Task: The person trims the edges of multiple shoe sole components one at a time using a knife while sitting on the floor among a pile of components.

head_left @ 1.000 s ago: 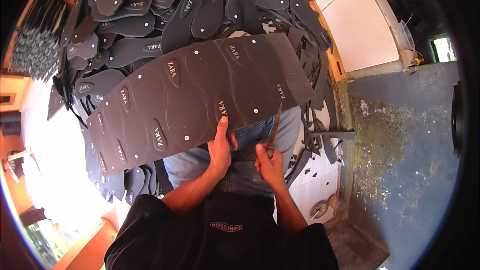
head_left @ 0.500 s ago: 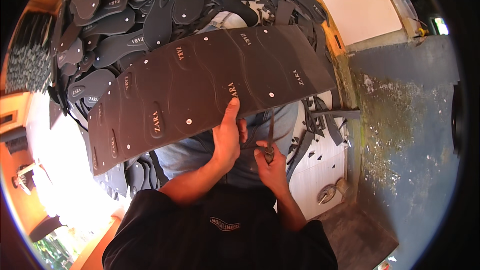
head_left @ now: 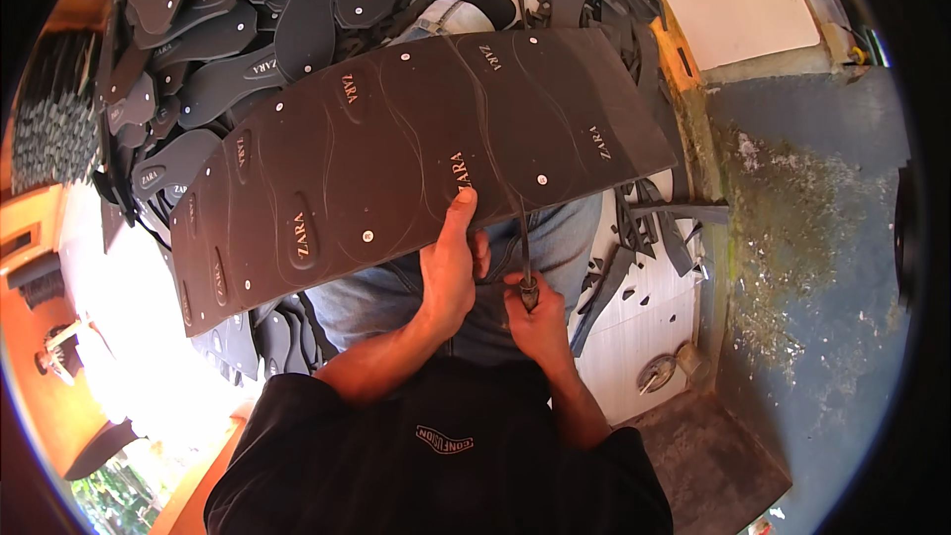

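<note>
Item: large dark rubber sheet marked with sole outlines, held over the lap for cutting.

I log the left hand clamped on the sheet's near edge, thumb on top and fingers curled under — a firm pinch, not an open palm. The right hand is fisted round a thin dark-bladed knife, the blade rising to the same edge just beside the left thumb. Compared with a second ago the sheet has swung nearer and tilted, its left end lower, and the left hand has climbed onto the edge; I judge a cut is being started here. Beyond it — a heap of cut dark sole shapes; offcut strips lie to the right, by the white ribbed panel.
</note>
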{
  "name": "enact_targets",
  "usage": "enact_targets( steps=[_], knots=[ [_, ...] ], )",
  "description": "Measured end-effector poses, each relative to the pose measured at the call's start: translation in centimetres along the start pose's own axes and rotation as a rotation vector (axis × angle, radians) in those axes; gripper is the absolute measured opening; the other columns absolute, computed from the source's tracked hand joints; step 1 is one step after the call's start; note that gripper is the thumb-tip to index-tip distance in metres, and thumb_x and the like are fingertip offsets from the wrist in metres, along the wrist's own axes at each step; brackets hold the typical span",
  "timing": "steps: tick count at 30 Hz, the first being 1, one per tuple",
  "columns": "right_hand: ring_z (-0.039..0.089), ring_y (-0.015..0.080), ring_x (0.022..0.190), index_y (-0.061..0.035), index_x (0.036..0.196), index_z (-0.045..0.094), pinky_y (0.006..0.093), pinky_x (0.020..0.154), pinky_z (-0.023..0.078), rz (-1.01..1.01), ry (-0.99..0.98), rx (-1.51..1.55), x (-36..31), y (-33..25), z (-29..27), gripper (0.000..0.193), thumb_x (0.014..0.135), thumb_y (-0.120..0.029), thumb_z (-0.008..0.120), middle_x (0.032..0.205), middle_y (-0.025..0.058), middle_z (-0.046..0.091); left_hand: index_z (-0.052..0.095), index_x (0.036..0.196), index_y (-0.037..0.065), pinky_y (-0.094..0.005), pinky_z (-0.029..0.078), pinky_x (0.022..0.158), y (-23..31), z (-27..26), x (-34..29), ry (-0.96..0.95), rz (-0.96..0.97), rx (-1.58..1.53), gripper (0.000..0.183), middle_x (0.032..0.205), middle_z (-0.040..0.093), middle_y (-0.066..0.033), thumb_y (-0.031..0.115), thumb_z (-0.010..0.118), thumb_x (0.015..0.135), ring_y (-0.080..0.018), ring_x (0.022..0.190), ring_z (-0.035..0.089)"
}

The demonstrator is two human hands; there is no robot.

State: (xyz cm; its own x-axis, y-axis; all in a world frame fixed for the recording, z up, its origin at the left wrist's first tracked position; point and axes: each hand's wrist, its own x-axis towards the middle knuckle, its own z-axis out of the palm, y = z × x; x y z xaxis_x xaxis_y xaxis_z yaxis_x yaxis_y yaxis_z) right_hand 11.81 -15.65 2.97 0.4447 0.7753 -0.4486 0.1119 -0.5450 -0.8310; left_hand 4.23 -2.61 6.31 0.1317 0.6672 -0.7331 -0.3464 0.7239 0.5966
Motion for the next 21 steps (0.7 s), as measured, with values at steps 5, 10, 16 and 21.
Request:
enact_targets(
  steps=[5, 10, 16, 21],
  knots=[
    [0.056, 0.0215, 0.048, -0.0027, 0.089, 0.061, 0.0331, 0.050, 0.043, -0.014, 0.004, -0.015, 0.1, 0.6, -0.2, 0.010, 0.080, -0.007, 0.058, 0.056, 0.0122, 0.055, 0.051, 0.095, 0.010, -0.0214, 0.027, 0.036, -0.5, 0.9, 0.1, 0.000, 0.038, 0.006, 0.021, 0.071, 0.044, 0.0028, 0.027, 0.061, 0.088, -0.0058, 0.045, 0.037],
    [0.058, 0.0265, 0.050, -0.0026, 0.087, 0.061, 0.0349, 0.051, 0.045, 0.009, -0.027, -0.037, 0.1, 0.2, -0.5, 0.010, 0.079, -0.007, 0.058, 0.056, 0.0137, 0.056, 0.051, 0.093, 0.009, -0.0207, 0.025, 0.034, 0.0, 1.2, -0.1, -0.010, 0.050, 0.005, 0.019, 0.068, 0.042, 0.0038, 0.026, 0.060, 0.089, -0.0049, 0.045, 0.036],
    [0.059, 0.0293, 0.053, -0.0024, 0.085, 0.062, 0.0366, 0.053, 0.045, 0.025, -0.048, -0.032, 0.4, 0.5, -0.3, 0.009, 0.079, -0.007, 0.057, 0.059, 0.0151, 0.058, 0.051, 0.094, 0.009, -0.0203, 0.025, 0.034, 0.1, 1.0, 0.0, -0.022, 0.046, -0.010, 0.020, 0.070, 0.045, 0.0033, 0.026, 0.060, 0.089, -0.0049, 0.045, 0.036],
    [0.061, 0.0366, 0.061, -0.0011, 0.080, 0.061, 0.0404, 0.055, 0.046, -0.028, -0.025, -0.018, 1.8, 0.9, 0.9, 0.008, 0.078, -0.009, 0.058, 0.063, 0.0195, 0.060, 0.052, 0.095, 0.008, -0.0204, 0.025, 0.034, 0.0, -0.3, 0.6, -0.146, 0.056, 0.094, 0.021, 0.064, 0.045, 0.0018, 0.027, 0.059, 0.090, -0.0053, 0.042, 0.036]
  ],
)
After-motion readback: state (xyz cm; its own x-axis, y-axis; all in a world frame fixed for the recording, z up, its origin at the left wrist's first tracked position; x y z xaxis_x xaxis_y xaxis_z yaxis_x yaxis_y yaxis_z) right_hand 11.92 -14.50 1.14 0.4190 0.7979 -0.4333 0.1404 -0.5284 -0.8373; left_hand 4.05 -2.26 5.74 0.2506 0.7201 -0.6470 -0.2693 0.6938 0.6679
